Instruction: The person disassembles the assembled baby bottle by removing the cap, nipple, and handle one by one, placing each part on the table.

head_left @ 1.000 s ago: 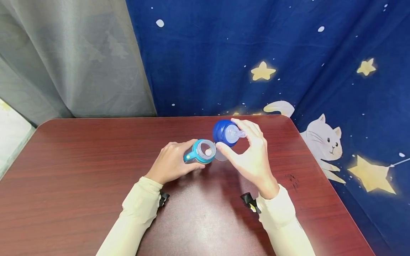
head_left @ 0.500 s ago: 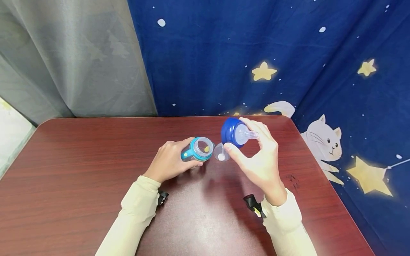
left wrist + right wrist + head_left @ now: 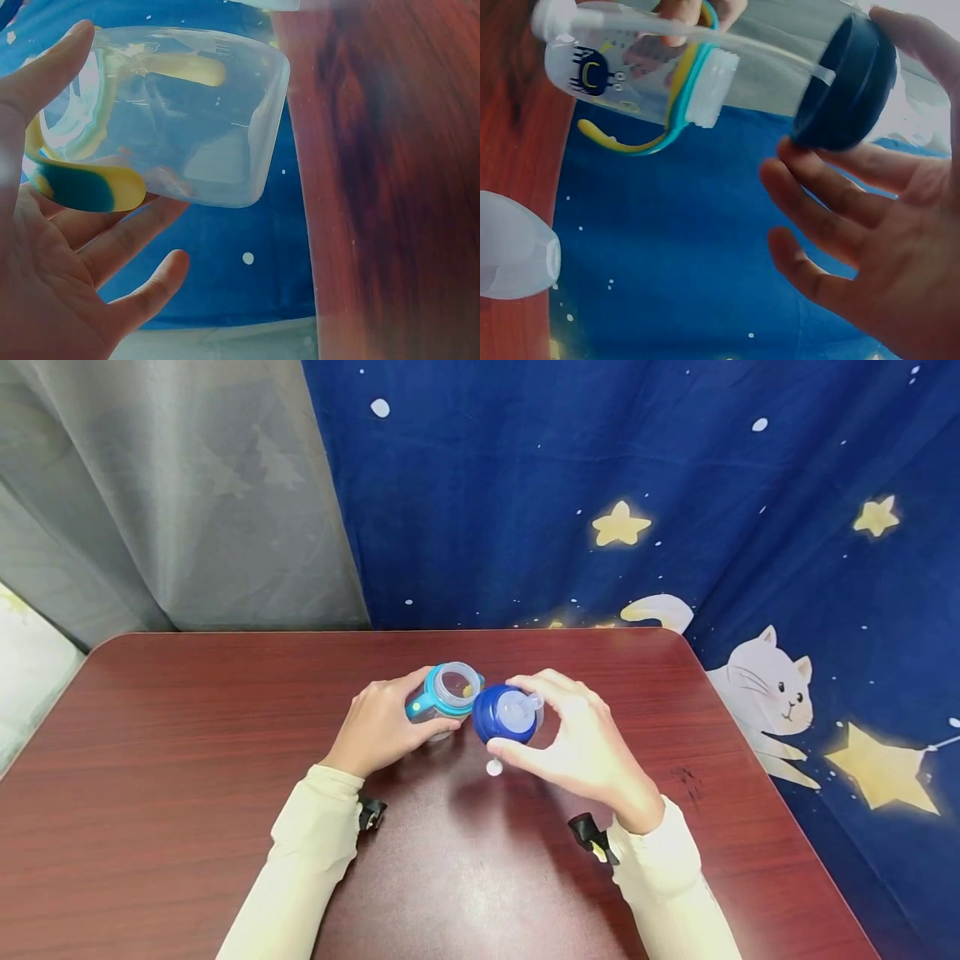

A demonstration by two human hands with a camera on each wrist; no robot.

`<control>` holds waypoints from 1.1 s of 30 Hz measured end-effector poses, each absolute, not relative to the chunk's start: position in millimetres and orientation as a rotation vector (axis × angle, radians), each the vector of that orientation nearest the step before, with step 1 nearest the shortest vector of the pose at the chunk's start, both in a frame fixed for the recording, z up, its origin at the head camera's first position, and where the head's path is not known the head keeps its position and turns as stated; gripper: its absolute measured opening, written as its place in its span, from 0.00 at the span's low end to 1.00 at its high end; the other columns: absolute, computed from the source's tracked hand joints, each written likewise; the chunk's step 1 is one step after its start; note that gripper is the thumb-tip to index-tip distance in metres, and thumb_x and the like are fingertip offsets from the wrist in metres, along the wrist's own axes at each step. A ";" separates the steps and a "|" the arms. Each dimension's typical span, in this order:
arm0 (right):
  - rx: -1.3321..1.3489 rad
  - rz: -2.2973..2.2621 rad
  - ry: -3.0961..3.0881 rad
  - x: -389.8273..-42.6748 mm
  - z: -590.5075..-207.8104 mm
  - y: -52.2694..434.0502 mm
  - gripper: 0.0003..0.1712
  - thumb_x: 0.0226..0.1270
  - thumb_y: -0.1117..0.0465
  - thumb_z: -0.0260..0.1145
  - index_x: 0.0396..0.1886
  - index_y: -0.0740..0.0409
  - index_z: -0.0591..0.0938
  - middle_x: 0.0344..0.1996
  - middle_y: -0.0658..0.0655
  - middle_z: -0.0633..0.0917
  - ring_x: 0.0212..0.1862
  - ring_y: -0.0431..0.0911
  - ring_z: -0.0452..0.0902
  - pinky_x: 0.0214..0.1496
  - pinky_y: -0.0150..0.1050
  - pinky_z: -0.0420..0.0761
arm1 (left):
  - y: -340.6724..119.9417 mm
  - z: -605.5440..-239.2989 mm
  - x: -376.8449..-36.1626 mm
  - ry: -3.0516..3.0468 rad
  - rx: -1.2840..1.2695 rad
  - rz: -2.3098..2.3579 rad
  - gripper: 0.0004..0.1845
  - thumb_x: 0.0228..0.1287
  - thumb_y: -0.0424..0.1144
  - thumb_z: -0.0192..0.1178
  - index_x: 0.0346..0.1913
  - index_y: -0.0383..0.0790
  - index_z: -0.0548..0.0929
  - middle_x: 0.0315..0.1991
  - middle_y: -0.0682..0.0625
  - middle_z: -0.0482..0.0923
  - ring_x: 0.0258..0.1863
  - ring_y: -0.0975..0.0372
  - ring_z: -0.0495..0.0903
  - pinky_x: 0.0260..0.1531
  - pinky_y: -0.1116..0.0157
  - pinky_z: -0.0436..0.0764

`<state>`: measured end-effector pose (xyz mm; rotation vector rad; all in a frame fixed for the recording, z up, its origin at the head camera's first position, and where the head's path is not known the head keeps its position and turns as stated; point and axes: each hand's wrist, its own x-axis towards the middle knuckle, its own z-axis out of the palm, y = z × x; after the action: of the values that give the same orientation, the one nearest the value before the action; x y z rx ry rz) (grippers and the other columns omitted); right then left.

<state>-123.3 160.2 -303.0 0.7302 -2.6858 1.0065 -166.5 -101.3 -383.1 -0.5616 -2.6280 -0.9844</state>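
My left hand grips a clear baby bottle around its neck, thumb on one side and fingers on the other. The bottle has teal-and-yellow handles and is uncapped and tilted, its mouth facing up and right. Just right of it, my right hand pinches a dark blue bottle collar with a clear nipple between thumb and fingers. A straw extends from the collar's underside, ending in a white weighted ball. In the right wrist view the straw passes across the bottle, outside it.
A clear dome cap stands on the reddish-brown table, mostly hidden behind the right hand in the head view. Grey and blue star-print curtains hang behind the table's far edge.
Over the last second the right hand moved the collar first right, then left and nearer. The white ball shifted from over the bottle's mouth to below the collar. The left hand drifted slightly left and away.
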 end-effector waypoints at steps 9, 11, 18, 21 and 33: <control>0.928 0.826 -2.912 -130.5 -319.7 154.4 0.37 0.52 0.31 0.72 0.57 0.46 0.81 0.44 0.40 0.79 0.45 0.41 0.74 0.48 0.44 0.76 | -106.9 -380.2 -168.0 -2.639 -0.513 -0.994 0.39 0.48 0.66 0.72 0.62 0.49 0.80 0.42 0.54 0.86 0.36 0.60 0.82 0.37 0.53 0.79; 0.972 0.825 -2.915 -133.8 -324.0 152.9 0.37 0.52 0.32 0.73 0.56 0.47 0.82 0.43 0.41 0.79 0.44 0.41 0.75 0.46 0.42 0.76 | -107.5 -379.9 -168.1 -2.641 -0.504 -0.999 0.40 0.49 0.66 0.72 0.62 0.48 0.80 0.42 0.53 0.86 0.36 0.60 0.82 0.37 0.52 0.79; 0.974 0.808 -2.937 -145.6 -337.7 150.2 0.36 0.53 0.35 0.74 0.55 0.52 0.82 0.40 0.45 0.81 0.41 0.37 0.77 0.43 0.39 0.78 | -108.3 -377.8 -168.4 -2.666 -0.446 -1.001 0.39 0.49 0.67 0.72 0.62 0.51 0.79 0.42 0.55 0.86 0.36 0.60 0.82 0.37 0.52 0.78; 0.947 0.787 -2.951 -148.9 -342.6 149.4 0.36 0.53 0.36 0.74 0.55 0.53 0.82 0.40 0.46 0.81 0.41 0.39 0.78 0.43 0.40 0.79 | -107.9 -377.8 -168.9 -2.674 -0.436 -0.993 0.39 0.49 0.67 0.71 0.62 0.51 0.79 0.41 0.56 0.86 0.36 0.61 0.81 0.37 0.53 0.77; 0.901 0.372 -2.874 -157.0 -377.1 130.2 0.36 0.51 0.36 0.75 0.51 0.58 0.83 0.41 0.53 0.82 0.44 0.48 0.77 0.50 0.47 0.76 | -107.5 -377.4 -166.8 -2.657 -0.444 -0.985 0.40 0.49 0.67 0.71 0.62 0.50 0.79 0.43 0.54 0.86 0.37 0.59 0.82 0.37 0.51 0.78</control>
<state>-157.0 130.2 -377.1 0.9007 -2.8741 0.3724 -166.8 -107.5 -377.4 -0.4443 -2.6567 -0.9850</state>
